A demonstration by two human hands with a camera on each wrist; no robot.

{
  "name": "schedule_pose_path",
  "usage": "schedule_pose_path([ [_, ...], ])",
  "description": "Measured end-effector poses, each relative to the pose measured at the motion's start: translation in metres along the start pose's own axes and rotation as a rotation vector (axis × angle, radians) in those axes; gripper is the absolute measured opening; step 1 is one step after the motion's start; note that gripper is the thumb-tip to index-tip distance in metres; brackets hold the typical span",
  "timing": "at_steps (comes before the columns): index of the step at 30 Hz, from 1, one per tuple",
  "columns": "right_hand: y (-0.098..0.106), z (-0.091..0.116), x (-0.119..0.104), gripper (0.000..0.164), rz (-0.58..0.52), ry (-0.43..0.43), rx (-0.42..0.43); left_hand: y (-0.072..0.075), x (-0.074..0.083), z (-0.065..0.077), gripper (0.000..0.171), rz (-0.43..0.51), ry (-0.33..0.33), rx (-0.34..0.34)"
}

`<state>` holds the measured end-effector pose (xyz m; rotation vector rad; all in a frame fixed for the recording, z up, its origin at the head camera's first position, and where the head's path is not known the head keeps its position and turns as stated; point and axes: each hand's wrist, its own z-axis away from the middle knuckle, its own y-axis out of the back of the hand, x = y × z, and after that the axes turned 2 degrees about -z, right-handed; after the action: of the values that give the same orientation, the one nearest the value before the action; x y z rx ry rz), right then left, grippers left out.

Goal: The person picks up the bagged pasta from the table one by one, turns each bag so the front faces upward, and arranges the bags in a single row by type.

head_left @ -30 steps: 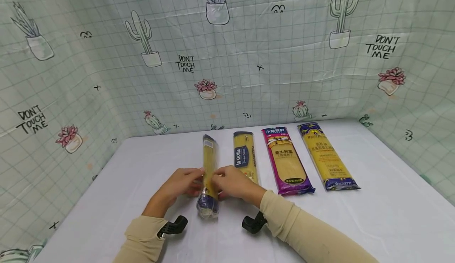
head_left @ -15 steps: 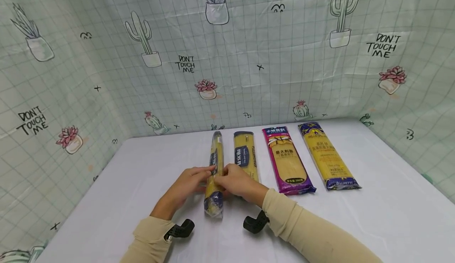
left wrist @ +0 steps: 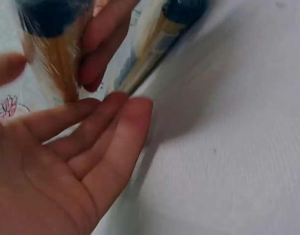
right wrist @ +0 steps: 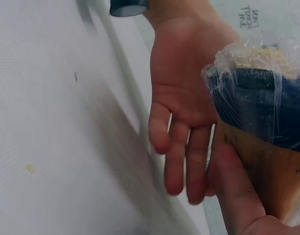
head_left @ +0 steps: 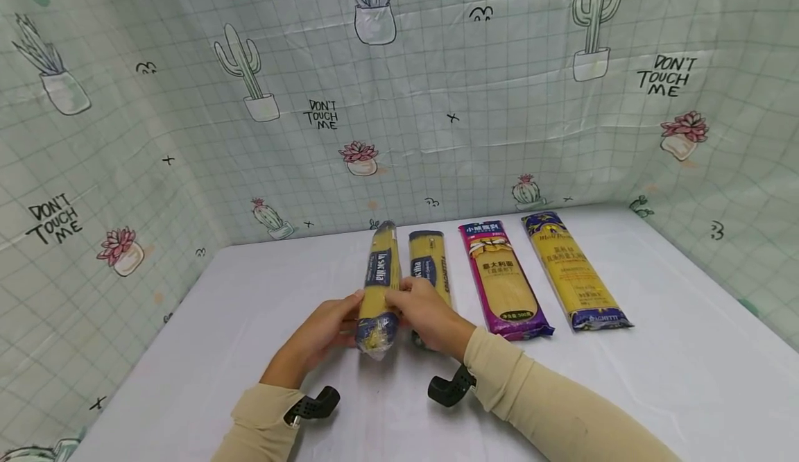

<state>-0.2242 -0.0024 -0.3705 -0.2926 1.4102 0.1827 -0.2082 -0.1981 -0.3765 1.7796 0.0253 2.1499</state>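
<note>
A clear-ended spaghetti pack (head_left: 376, 285) with a dark blue "la sicilia" label is held up over the table, its front label facing up. My right hand (head_left: 431, 315) grips its right side, thumb on top and fingers beneath. On the left side, my left hand (head_left: 318, 334) touches the pack, its thumb near the edge. In the right wrist view the left palm (right wrist: 184, 78) faces the camera, with fingers rather straight beside the pack. A second la sicilia spaghetti pack (head_left: 428, 245) lies just right of the held one, partly hidden by my right hand.
Farther right lie a purple and pink pasta pack (head_left: 507, 288) and a yellow and blue spaghetti pack (head_left: 574, 275). The white table (head_left: 250, 288) ends at a patterned cloth backdrop (head_left: 412, 150). A black camera mount (head_left: 452, 387) sits at my right wrist.
The pack in my hands has turned from its narrow side to its labelled front. It has risen and shifted slightly right. Other packs stay where they were.
</note>
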Motion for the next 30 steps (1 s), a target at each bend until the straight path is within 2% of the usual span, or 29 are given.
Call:
schedule_pose_path([
  [5, 0.001, -0.001, 0.002, 0.037, 0.001, 0.015, -0.014, -0.003, 0.001, 0.001, 0.063, 0.087, -0.045, -0.078],
  [9, 0.003, 0.000, 0.003, 0.037, 0.043, 0.033, -0.024, -0.007, 0.001, -0.001, 0.056, 0.132, -0.066, -0.064],
  [15, 0.003, 0.001, 0.000, 0.041, 0.083, 0.042, -0.069, -0.010, 0.003, -0.001, 0.051, 0.133, -0.094, 0.012],
  [21, 0.003, 0.000, 0.000, 0.043, 0.121, 0.030, -0.114, -0.011, 0.002, 0.000, 0.046, 0.082, -0.112, 0.141],
  [26, 0.003, 0.000, 0.001, 0.045, 0.126, 0.042, -0.102, -0.014, 0.002, -0.002, 0.046, 0.074, -0.103, 0.238],
  [30, 0.002, -0.001, 0.001, 0.056, 0.149, 0.054, -0.060, -0.019, 0.003, -0.004, 0.045, 0.075, -0.106, 0.291],
])
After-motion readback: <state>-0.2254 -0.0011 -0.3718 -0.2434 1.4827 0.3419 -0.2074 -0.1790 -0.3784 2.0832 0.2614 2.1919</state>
